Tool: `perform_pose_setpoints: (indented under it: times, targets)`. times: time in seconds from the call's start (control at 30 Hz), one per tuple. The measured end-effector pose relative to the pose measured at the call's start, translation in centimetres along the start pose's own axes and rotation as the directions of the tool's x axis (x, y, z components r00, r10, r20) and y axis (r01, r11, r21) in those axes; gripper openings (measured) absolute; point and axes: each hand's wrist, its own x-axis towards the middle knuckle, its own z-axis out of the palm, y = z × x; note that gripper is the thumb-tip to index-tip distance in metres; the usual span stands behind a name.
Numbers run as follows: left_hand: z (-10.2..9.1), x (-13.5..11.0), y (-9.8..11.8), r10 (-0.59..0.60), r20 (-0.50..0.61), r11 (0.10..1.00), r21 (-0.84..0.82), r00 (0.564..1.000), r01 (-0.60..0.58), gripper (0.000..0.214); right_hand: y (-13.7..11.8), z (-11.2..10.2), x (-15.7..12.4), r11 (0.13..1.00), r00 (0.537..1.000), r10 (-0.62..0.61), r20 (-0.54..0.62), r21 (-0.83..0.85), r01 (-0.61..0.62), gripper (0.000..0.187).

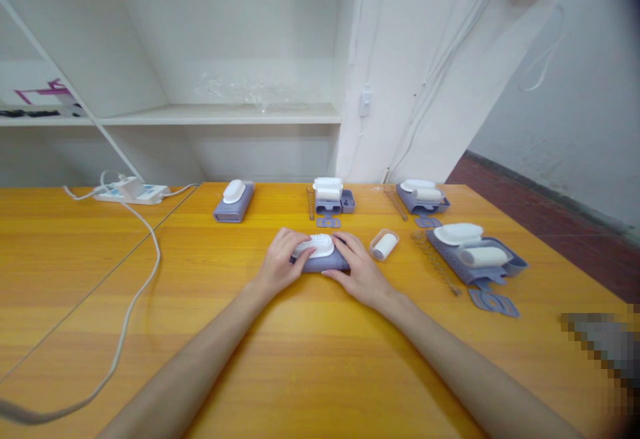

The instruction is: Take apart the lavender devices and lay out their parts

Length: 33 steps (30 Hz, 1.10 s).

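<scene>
A grey-purple plastic box (320, 265) lies lengthwise on the table in front of me. On top of it sits a white oval piece (323, 244) with small bumps or bristles. My left hand (287, 257) has its thumb and fingers closed on the left end of the white oval piece. My right hand (361, 267) wraps round the right end of the box, fingers behind and thumb in front. Close to the right hand, a white roller (385, 246) rests in a small clear tray. The palms cover both ends of the box.
At back left stands another grey-purple box (234, 209) with a white oval top. Similar part sets lie at back middle (329, 196), back right (423, 196) and right (470, 252), with springs (436, 262) and flat frames (494, 302). A power strip (135, 190) trails a cable (145, 279) across the left.
</scene>
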Motion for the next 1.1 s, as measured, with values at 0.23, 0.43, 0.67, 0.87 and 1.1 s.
perform_pose_setpoints:
  times: [0.23, 0.43, 0.67, 0.87, 1.1]
  targets:
    - [-0.3, 0.3, 0.6, -0.004, 0.119, 0.996, 0.086, 0.993, -0.006, 0.044, 0.6, 0.2, 0.0, 0.998, 0.999, 0.015, -0.043, 0.066, -0.012, 0.059]
    - [-0.2, 0.3, 0.7, -0.023, 0.114, 0.998, 0.061, 0.993, 0.016, 0.040, 0.6, 0.2, 0.1, 0.993, 0.998, 0.045, -0.040, 0.109, -0.040, 0.058]
    - [0.0, 0.0, 0.3, -0.055, 0.052, 0.998, 0.031, 0.997, 0.054, 0.031, 0.5, 0.3, 0.0, 0.995, 0.998, 0.026, -0.052, 0.095, -0.021, 0.059]
    - [0.1, 0.1, 0.3, -0.121, 0.036, 0.992, 0.036, 0.992, 0.120, 0.034, 0.6, 0.3, 0.0, 0.998, 0.999, 0.007, -0.047, 0.057, -0.005, 0.061]
    - [0.3, 0.3, -0.2, -0.240, 0.043, 0.971, 0.008, 0.970, 0.240, 0.048, 0.4, 0.1, -0.1, 0.999, 0.999, 0.016, -0.036, 0.052, -0.014, 0.062]
